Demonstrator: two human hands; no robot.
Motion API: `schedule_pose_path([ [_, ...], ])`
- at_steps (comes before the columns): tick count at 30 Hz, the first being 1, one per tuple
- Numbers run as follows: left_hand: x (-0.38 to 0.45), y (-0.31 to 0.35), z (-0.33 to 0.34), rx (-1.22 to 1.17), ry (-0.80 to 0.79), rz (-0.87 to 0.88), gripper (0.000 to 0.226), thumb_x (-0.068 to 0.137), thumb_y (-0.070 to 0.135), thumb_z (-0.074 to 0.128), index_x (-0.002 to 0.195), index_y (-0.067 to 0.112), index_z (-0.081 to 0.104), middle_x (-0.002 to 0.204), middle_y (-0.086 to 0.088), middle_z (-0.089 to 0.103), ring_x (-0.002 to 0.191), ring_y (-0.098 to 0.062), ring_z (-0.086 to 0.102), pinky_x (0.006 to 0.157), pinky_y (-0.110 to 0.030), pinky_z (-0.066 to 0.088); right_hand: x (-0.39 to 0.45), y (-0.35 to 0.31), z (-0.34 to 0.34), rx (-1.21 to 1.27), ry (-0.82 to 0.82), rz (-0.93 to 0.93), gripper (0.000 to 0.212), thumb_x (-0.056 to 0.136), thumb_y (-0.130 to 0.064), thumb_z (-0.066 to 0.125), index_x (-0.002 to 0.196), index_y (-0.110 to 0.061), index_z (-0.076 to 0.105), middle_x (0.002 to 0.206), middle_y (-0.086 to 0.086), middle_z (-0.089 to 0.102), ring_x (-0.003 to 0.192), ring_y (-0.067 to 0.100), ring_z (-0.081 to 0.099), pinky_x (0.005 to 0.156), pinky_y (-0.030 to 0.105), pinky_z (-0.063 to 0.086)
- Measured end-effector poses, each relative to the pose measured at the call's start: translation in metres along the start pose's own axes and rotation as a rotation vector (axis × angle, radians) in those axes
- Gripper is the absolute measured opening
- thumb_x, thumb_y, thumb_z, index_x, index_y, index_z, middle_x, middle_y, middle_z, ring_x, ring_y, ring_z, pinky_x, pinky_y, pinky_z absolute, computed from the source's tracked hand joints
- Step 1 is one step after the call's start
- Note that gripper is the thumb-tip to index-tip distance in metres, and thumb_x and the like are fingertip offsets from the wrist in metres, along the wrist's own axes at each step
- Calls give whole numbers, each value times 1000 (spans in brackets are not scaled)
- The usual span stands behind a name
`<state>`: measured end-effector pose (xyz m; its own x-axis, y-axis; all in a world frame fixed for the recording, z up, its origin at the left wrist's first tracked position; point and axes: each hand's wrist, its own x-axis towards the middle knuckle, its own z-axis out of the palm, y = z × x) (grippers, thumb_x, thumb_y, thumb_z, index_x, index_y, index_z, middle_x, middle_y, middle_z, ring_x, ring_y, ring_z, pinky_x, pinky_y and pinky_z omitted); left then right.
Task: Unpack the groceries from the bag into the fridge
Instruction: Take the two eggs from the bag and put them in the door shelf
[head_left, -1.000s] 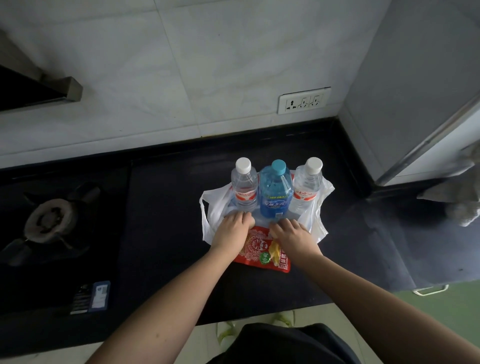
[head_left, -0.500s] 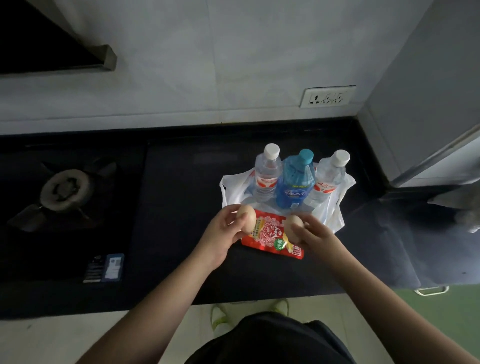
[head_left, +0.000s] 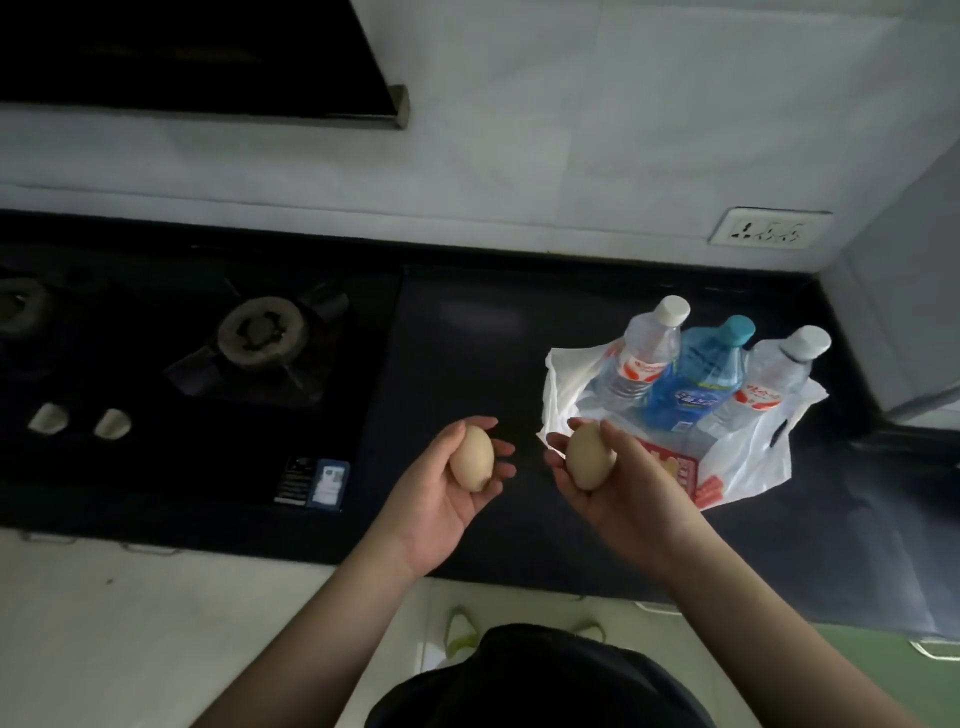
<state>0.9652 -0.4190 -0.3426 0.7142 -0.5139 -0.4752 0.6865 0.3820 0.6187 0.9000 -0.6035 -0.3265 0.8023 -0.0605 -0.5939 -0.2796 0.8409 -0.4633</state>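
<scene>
- Left egg (head_left: 471, 457) is cupped in the left hand (head_left: 447, 499), fingers curled round it, above the counter (head_left: 467, 332).
- Right egg (head_left: 589, 457) is gripped by the right hand (head_left: 618, 483).
- Behind, the white bag (head_left: 753, 457) holds three upright bottles (head_left: 698, 374) and a red packet (head_left: 680, 467).

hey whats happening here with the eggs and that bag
A person is unpacking groceries at a dark kitchen counter. The left hand holds one egg and the right hand holds another egg, both lifted above the counter. The white plastic bag lies opened out to the right, with three bottles standing in it: two clear ones and a blue one between them. A red packet lies at the bag's front. No open fridge is in view.
</scene>
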Motion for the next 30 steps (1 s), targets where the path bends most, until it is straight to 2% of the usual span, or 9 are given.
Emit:
schedule_pose_path([
  [2, -10, 8, -9, 1, 11, 42, 34, 90, 31, 52, 114, 10, 63, 93, -13, 67, 77, -19, 65, 63, -25, 53, -1, 10, 15, -25, -44, 13, 27, 85, -29, 58, 102, -10, 63, 101, 17, 69, 85, 26, 70, 65, 31, 58],
  [6, -36, 22, -23, -17, 34, 124, 30, 91, 30, 52, 111, 11, 63, 90, -12, 67, 74, -19, 64, 60, -25, 52, -5, 27, 45, -65, -98, 72, 25, 82, -34, 58, 91, -11, 63, 83, 11, 65, 70, 20, 66, 55, 26, 55],
  [10, -64, 29, -29, -51, 85, 224, 28, 91, 28, 51, 110, 10, 62, 88, -12, 67, 73, -20, 64, 59, -25, 51, -10, 35, 66, -140, -177, 144, 22, 82, -32, 56, 81, -12, 65, 82, 10, 65, 70, 17, 64, 48, 21, 50],
  [16, -104, 18, -26, -76, 232, 391, 24, 91, 24, 49, 109, 13, 62, 89, -11, 65, 74, -20, 62, 60, -26, 49, -10, 40, 74, -225, -312, 225, 17, 83, -29, 58, 83, -14, 65, 84, 8, 63, 70, 15, 60, 50, 20, 49],
  [19, -125, 2, -20, -121, 314, 463, 18, 88, 23, 56, 103, 16, 63, 88, -11, 64, 73, -21, 62, 59, -26, 49, -14, 44, 71, -280, -349, 291, 15, 86, -29, 58, 86, -15, 65, 85, 7, 63, 71, 15, 59, 53, 22, 50],
  [25, -163, -43, -4, -232, 490, 542, 13, 86, 20, 54, 95, 15, 63, 87, -14, 63, 69, -22, 61, 53, -24, 48, -31, 60, 64, -380, -388, 455, 14, 87, -27, 59, 83, -14, 64, 79, 6, 62, 71, 15, 60, 52, 22, 50],
  [30, -196, -80, 6, -300, 618, 622, 14, 86, 18, 55, 98, 12, 59, 90, -12, 63, 76, -23, 63, 51, -25, 44, -46, 83, 52, -482, -449, 578, 16, 87, -27, 58, 85, -13, 64, 82, 7, 63, 72, 17, 62, 53, 24, 48],
])
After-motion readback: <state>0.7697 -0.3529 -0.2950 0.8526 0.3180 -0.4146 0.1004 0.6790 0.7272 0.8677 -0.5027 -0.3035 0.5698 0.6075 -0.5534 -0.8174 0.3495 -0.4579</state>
